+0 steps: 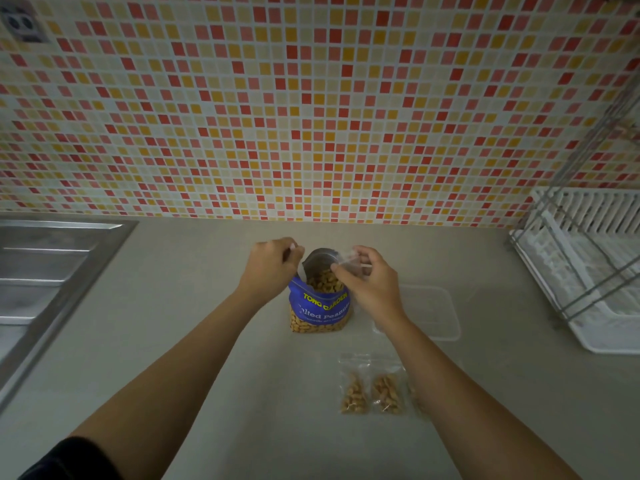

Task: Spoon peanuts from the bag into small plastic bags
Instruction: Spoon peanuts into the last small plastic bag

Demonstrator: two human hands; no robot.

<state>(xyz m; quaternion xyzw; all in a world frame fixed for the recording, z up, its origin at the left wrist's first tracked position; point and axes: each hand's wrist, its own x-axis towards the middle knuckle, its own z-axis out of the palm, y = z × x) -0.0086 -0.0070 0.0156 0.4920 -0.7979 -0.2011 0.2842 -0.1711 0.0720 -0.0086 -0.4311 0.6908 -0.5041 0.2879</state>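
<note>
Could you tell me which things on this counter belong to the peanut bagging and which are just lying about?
Part of the job:
- blue peanut bag, open
- spoon in left hand
- small empty bag in right hand
- filled small bags
- clear stack of spare bags, probably

Lying about:
- sink
- dish rack
- wall socket

One peanut bag [320,308], two filled small bags [372,393] — two hands [268,268].

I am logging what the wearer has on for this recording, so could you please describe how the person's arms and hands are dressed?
Both hands, the left hand and the right hand, are bare: no gloves, rings, watch or bracelets show. Both forearms are uncovered. A dark, black-looking sleeve shows on the left upper arm at the frame's lower edge. No sleeve is visible on the right arm.
</note>
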